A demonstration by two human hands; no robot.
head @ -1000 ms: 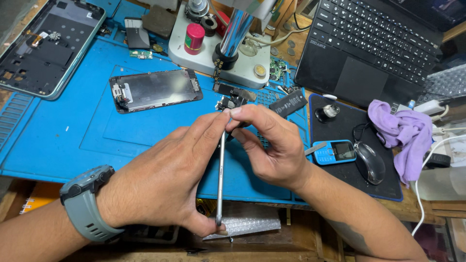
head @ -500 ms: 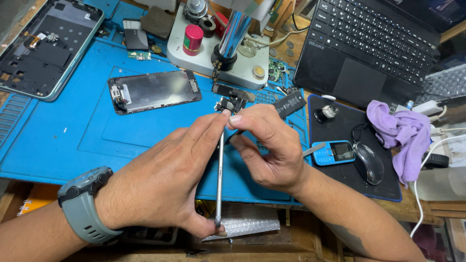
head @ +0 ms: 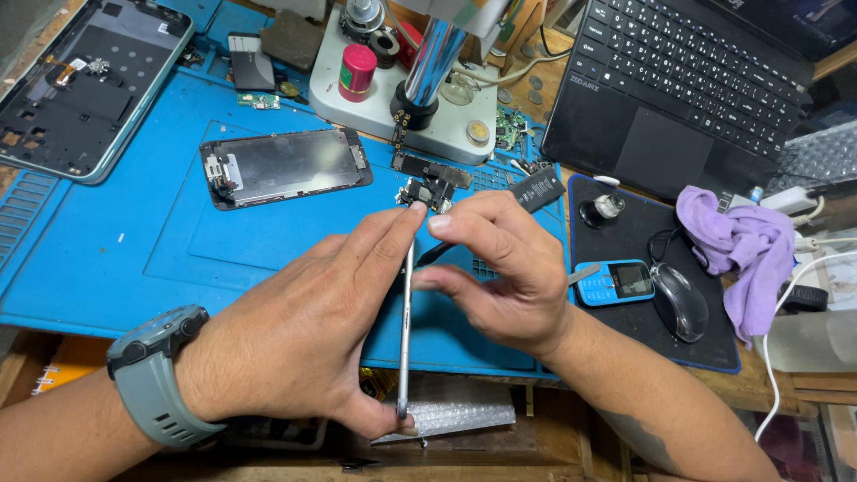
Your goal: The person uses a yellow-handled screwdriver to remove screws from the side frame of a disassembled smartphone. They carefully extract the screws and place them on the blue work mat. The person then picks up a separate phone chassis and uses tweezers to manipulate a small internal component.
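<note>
Left hand [head: 303, 330] grips a thin phone body [head: 406, 335] edge-on, held upright: index fingertip on its top end, thumb under its bottom end near the desk [head: 134, 259] front edge. Right hand [head: 504, 272] is closed in a pinch around a slim dark tool [head: 428, 254], its tip right at the phone's side edge, just below the top. Can't tell whether the tip is actually in the seam or only touching it. Judgement: this looks like the prying/probing step along the frame edge, not finished. The next move calls for a steady left-hand clamp so the phone doesn't pivot, and light, controlled pressure from the tool; a slip would run toward the left index finger. Phone sits between both hands, above the blue mat [head: 268, 241], touching both. Nearby: detached screen panel [head: 286, 167] lying flat on the mat, well apart; small boards [head: 428, 183] just behind the fingertips.
</note>
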